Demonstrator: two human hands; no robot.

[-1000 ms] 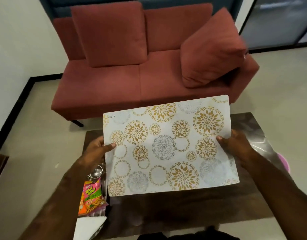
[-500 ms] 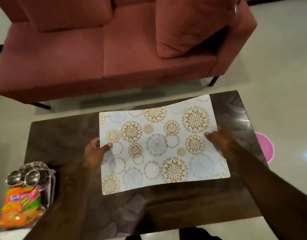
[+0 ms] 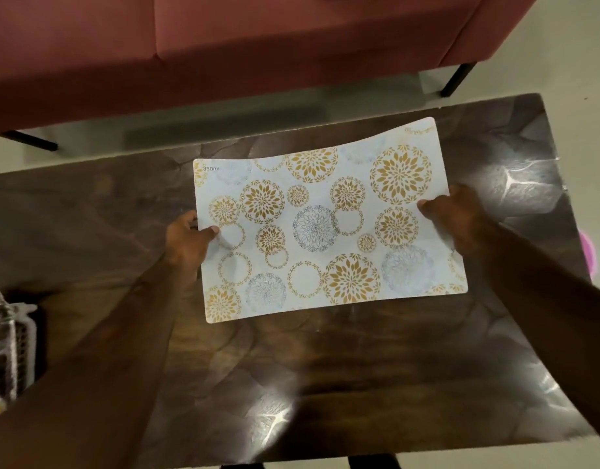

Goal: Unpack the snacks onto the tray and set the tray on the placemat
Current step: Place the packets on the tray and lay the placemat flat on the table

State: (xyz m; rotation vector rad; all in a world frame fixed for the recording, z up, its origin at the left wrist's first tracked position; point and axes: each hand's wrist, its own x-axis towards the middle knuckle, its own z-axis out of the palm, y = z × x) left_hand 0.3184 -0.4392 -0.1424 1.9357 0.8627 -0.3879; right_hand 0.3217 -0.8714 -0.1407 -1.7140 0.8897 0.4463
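Scene: A person leans over a dark, glossy table, with a red sofa filling the upper frame.

Placemat: The white placemat, printed with gold and grey flower rings, sits over the middle of the table and slightly right of centre. Its upper right corner bows upward, so it does not lie flat.

Left hand: The left hand pinches the mat's left short edge about halfway along. The thumb is on top and the fingers are curled underneath.

Right hand: The right hand pinches the opposite short edge the same way, with the thumb on the printed face.

Axis: The mat's long side runs left to right across the frame, roughly along the table's length and rising a little toward the right. It is stretched between the two hands, neither nearer than the other.

Lower left: A clear container and something colourful sit at the frame's edge. They may be the snacks, but the blur leaves that unsure.

Right edge: A pink round object shows beyond the table.

Step in hand: Apparently laying the placemat down. The unpacking looks not yet begun.

Next move: Both hands would need to release together and smooth the raised corner. The left hand is nearer the items at lower left.
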